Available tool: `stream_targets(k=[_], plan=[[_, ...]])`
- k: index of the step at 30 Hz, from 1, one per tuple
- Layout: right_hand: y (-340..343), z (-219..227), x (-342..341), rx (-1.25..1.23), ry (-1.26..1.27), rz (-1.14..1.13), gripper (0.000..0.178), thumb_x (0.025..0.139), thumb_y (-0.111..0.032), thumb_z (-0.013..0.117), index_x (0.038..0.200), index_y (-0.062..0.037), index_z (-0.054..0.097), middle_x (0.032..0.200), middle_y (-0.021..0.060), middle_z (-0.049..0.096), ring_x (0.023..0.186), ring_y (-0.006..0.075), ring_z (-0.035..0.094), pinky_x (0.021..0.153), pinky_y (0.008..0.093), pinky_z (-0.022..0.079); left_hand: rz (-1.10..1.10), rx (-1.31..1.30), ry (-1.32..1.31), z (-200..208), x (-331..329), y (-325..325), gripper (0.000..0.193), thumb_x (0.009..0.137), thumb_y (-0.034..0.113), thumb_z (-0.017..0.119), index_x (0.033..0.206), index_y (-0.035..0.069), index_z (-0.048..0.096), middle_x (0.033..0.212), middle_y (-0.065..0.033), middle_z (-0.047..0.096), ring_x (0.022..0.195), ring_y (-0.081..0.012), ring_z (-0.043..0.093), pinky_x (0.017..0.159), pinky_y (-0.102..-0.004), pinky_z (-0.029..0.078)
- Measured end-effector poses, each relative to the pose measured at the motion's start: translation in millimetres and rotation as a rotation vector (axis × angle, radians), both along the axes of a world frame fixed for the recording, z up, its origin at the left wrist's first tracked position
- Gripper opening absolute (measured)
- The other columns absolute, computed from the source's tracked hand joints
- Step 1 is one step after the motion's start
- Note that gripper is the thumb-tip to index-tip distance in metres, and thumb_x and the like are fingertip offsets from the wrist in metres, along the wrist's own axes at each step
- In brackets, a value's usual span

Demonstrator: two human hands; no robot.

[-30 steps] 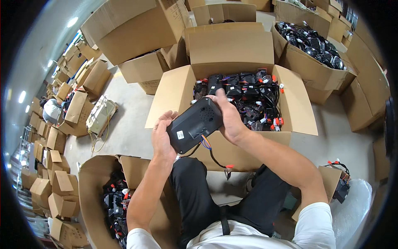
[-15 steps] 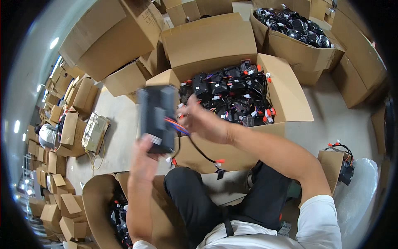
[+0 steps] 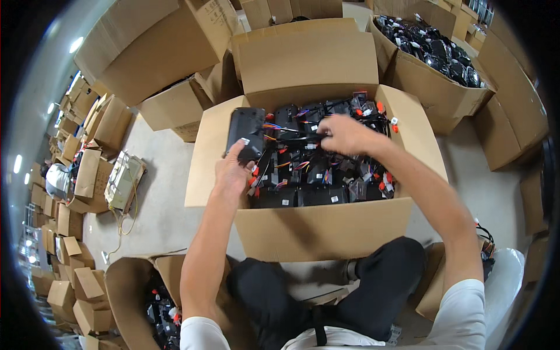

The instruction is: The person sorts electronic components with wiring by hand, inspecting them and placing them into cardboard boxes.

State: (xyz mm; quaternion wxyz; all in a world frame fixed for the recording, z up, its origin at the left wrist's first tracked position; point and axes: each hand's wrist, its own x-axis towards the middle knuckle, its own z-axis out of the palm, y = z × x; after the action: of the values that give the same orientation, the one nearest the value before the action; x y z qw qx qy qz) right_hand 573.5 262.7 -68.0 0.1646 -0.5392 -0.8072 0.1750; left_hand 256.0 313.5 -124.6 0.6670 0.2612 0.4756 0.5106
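Black unit (image 3: 245, 123) gripped in my left fingers (image 3: 235, 149), wires (image 3: 279, 126) in my right fingers (image 3: 329, 126), wasn't yet among boxed units (image 3: 319, 196) beneath them.

The person wears a white short-sleeved top (image 3: 341, 338), black trousers (image 3: 388, 277) and a narrow dark strap (image 3: 319, 331).

I'm in what looks like a warehouse or factory packing floor. Right before me stands an open carton (image 3: 361, 230) filled with black units (image 3: 322, 196) and coloured wires, and beyond it, to the right, a big box (image 3: 429, 81) is heaped with black parts (image 3: 437, 52). Off to my left, brown boxes (image 3: 70, 220) pile up in long rows over a grey floor (image 3: 157, 169), under bright ceiling lights (image 3: 76, 45).
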Motion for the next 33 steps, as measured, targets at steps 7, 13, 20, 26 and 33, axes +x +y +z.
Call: stream_targets(k=[7,13,20,26,33], plan=[[95,-12,-45,0.808,-0.467,-0.055,0.008,0.078,-0.017,0.066,0.081,-0.0103,0.069,0.086,0.0075,0.065,0.089,0.0246,0.065,0.079,0.0383,0.051,0.230,-0.104,0.206,-69,60,80,0.042,0.082,0.021,0.083,0.112,0.007,0.056,0.098,-0.0073,0.066,0.082,-0.0207,0.066,0.063,-0.0354,0.055],[107,-141,-78,0.643,-0.630,0.098,0.026,0.084,-0.016,0.060,0.104,-0.0021,0.067,0.103,0.0098,0.064,0.102,0.0245,0.059,0.096,0.0370,0.044,0.284,-0.157,-0.114,-131,65,111,0.049,0.094,0.033,0.071,0.129,0.004,0.052,0.123,-0.0108,0.064,0.107,-0.0274,0.064,0.090,-0.0471,0.054],[110,-166,-65,0.722,-0.467,0.020,0.045,0.084,-0.013,0.060,0.125,0.0043,0.059,0.127,0.0165,0.060,0.112,0.0279,0.059,0.096,0.0375,0.048,0.349,-0.107,-0.094,-143,61,124,0.057,0.097,0.028,0.069,0.131,-0.007,0.039,0.124,-0.0188,0.059,0.107,-0.0326,0.065,0.092,-0.0564,0.057],[109,-149,-101,0.324,-0.630,-0.001,0.043,0.086,-0.013,0.060,0.125,0.0048,0.058,0.124,0.0216,0.060,0.105,0.0286,0.061,0.090,0.0368,0.051,0.239,-0.111,-0.147,-143,50,100,0.047,0.092,0.023,0.075,0.125,0.001,0.050,0.115,-0.0130,0.064,0.097,-0.0292,0.068,0.077,-0.0472,0.061],[101,-170,-68,0.602,-0.766,0.000,0.037,0.091,-0.015,0.055,0.121,0.0036,0.065,0.127,0.0206,0.062,0.101,0.0289,0.062,0.087,0.0370,0.050,0.380,-0.159,-0.007,-124,97,93,0.053,0.087,0.023,0.079,0.124,-0.002,0.051,0.115,-0.0151,0.064,0.095,-0.0294,0.068,0.071,-0.0475,0.061]])
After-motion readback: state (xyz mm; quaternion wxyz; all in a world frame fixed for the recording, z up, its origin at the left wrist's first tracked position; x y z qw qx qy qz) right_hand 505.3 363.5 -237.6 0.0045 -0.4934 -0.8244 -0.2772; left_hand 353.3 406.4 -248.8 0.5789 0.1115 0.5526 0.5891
